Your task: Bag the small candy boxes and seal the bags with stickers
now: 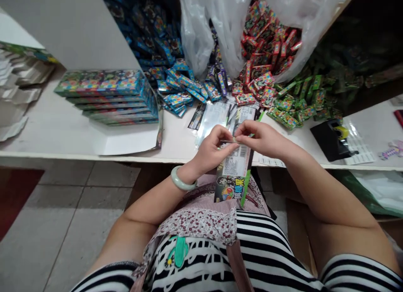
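A flat printed candy package [234, 168], dark with a white barcode panel and a green edge, hangs over the table's front edge toward my lap. My left hand [215, 149], with a pale green bangle at the wrist, pinches at the package's upper part. Thumb and fingers of my right hand [260, 136] are pinched together just beside the left fingertips, at the same spot. A small pale bit shows between the fingertips, too small to name. Beyond my hands lie more flat clear-and-silver packages [214, 115] in an overlapping pile.
Loose small candy boxes heap up at the back: blue [185, 88], red [261, 73] and green [296, 103]. Plastic bags [217, 27] hang among them. Stacked boxes [107, 94] stand in an open carton at left. A black tape dispenser [329, 138] sits at right.
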{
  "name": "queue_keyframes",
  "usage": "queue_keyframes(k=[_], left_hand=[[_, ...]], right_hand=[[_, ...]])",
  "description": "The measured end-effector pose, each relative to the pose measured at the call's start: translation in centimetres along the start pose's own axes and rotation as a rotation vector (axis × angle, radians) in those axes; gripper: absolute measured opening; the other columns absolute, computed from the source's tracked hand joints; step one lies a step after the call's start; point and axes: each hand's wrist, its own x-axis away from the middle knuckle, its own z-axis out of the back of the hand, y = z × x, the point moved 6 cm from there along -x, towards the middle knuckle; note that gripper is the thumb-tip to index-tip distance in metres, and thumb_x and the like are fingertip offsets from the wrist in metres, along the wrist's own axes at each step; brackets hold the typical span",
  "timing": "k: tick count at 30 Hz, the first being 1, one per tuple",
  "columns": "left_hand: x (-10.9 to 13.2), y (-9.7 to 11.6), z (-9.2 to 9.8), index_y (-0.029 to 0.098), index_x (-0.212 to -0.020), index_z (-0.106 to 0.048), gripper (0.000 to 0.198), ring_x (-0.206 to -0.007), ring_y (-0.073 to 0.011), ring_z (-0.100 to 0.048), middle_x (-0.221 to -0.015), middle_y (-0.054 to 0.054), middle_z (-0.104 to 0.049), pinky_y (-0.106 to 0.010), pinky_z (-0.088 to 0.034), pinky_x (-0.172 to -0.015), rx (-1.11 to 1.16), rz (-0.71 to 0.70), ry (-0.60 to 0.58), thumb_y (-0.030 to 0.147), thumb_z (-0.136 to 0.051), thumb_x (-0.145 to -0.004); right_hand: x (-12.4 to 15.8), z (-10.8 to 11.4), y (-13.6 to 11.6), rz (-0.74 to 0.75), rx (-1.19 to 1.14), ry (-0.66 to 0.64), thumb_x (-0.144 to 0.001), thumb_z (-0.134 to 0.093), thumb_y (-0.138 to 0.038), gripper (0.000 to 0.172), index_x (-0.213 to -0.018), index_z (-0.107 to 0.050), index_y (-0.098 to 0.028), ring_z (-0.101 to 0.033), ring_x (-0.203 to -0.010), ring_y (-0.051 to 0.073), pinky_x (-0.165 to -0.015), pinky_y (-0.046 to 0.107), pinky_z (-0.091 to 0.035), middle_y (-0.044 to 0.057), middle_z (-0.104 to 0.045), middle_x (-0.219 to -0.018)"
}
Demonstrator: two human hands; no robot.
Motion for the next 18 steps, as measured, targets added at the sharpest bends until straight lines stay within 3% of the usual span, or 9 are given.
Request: queue_keyframes(k=[5,7,9,12,13,15,18], left_hand=[[-0.7,0.8,-0.7,0.02,-0.105,-0.06,0.022,-0.079,-0.0125,-0.064,-0.087,-0.001,-0.068,-0.024,-0.05,-0.071,-0.074,0.032,-0.197,0.034,-0.066,-0.089],[-1.1,0.6,-0.2,0.02,-0.103,-0.066,0.021,-0.073,-0.0124,-0.063,-0.083,-0.001,-0.069,-0.023,-0.049,-0.065,-0.097,0.071,-0.218,0.035,-0.066,-0.089],[-1.8,-0.3,1.8,0.019,-0.096,-0.07,0.019,-0.069,-0.0115,-0.062,-0.081,-0.001,-0.07,-0.021,-0.048,-0.061,-0.075,0.116,-0.09,0.035,-0.069,-0.086],[-2.4,-3.0,6.4,0.02,-0.095,-0.072,0.018,-0.073,-0.0098,-0.062,-0.088,-0.001,-0.071,-0.018,-0.049,-0.061,0.087,0.177,0.32,0.034,-0.071,-0.084],[-2.4,-4.2,7.6,0.02,-0.098,-0.071,0.022,-0.076,-0.0104,-0.063,-0.093,-0.001,-0.071,-0.018,-0.051,-0.062,0.173,0.198,0.415,0.034,-0.073,-0.081],[-2.2,-6.7,8.6,0.021,-0.104,-0.068,0.035,-0.077,-0.0127,-0.065,-0.094,-0.001,-0.069,-0.019,-0.053,-0.059,0.309,0.273,0.482,0.032,-0.079,-0.072],[-1.3,-9.9,8.5,0.021,-0.107,-0.061,0.047,-0.074,-0.0142,-0.065,-0.082,0.001,-0.064,-0.021,-0.054,-0.057,0.365,0.406,0.478,0.031,-0.08,-0.065]], right_hand=[[-1.0,-2.5,3.6,-0.316,-0.42,-0.285,-0.078,-0.063,-0.018,0.009,-0.081,-0.056,-0.021,-0.055,-0.063,0.011,-0.059,0.024,-0.045,-0.004,-0.057,-0.068],[-1.0,-1.6,5.4,-0.356,-0.391,-0.33,-0.08,-0.061,-0.019,0.004,-0.083,-0.059,-0.02,-0.061,-0.07,0.013,-0.064,0.025,-0.05,-0.002,-0.062,-0.074],[-1.0,2.2,7.9,-0.335,-0.116,-0.164,-0.083,-0.062,-0.02,0.007,-0.09,-0.064,-0.02,-0.065,-0.083,0.017,-0.074,0.029,-0.053,0.003,-0.07,-0.088],[0.3,11.1,10.8,-0.327,0.523,0.379,-0.091,-0.061,-0.027,0.02,-0.108,-0.068,-0.019,-0.065,-0.104,0.026,-0.091,0.04,-0.051,0.012,-0.072,-0.112],[0.9,13.1,11.6,-0.354,0.708,0.443,-0.09,-0.064,-0.03,0.028,-0.114,-0.068,-0.017,-0.063,-0.111,0.03,-0.095,0.044,-0.049,0.014,-0.072,-0.116],[1.4,15.7,13.2,-0.383,0.943,0.456,-0.084,-0.071,-0.031,0.044,-0.125,-0.066,-0.016,-0.058,-0.12,0.037,-0.101,0.048,-0.045,0.018,-0.071,-0.118],[1.2,16.8,15.0,-0.397,1.022,0.417,-0.078,-0.077,-0.031,0.059,-0.133,-0.064,-0.016,-0.055,-0.124,0.04,-0.104,0.05,-0.042,0.018,-0.071,-0.117]])
